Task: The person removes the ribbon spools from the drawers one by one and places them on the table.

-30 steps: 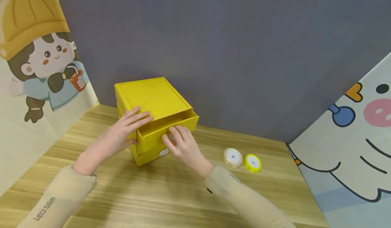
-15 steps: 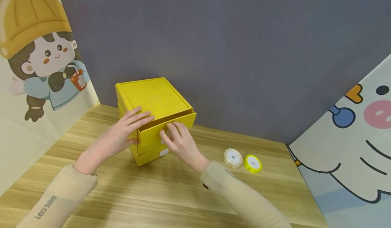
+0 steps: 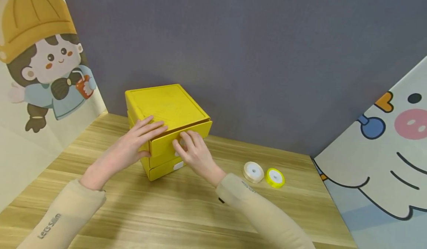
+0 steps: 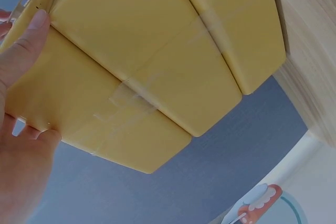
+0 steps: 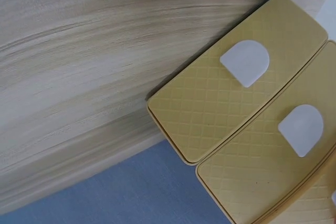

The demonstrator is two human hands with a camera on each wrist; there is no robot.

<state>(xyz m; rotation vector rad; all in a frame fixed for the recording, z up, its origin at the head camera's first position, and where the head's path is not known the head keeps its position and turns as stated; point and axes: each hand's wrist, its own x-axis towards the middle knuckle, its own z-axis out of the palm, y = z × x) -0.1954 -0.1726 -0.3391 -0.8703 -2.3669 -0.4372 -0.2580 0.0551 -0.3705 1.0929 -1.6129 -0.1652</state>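
While the yellow drawer box (image 3: 166, 124) stands on the wooden table (image 3: 186, 212) near the grey back wall, the head view shows the left hand (image 3: 133, 145) laid over its front left corner, fingers straight across the top edge and thumb against the side, seemingly as a brace so the box does not slide. The right hand (image 3: 191, 152) presses straight fingers against the front of the top drawer (image 3: 165, 143), which sticks out only a little. Two ribbon spools, one cream (image 3: 253, 171) and one yellow (image 3: 275, 177), lie touching on the table to the right, well apart from the box. From the left wrist view, the thumb (image 4: 23, 51) lies flat along the box's taped side panels (image 4: 147, 77), holding rather than gripping. From the right wrist view, only the two lower drawer fronts with their white tabs (image 5: 244, 62) show above the table; the fingers themselves are out of frame. Compared with a second ago, the top drawer sits much further in, the right hand has travelled with it toward the box, and the left hand has not shifted.
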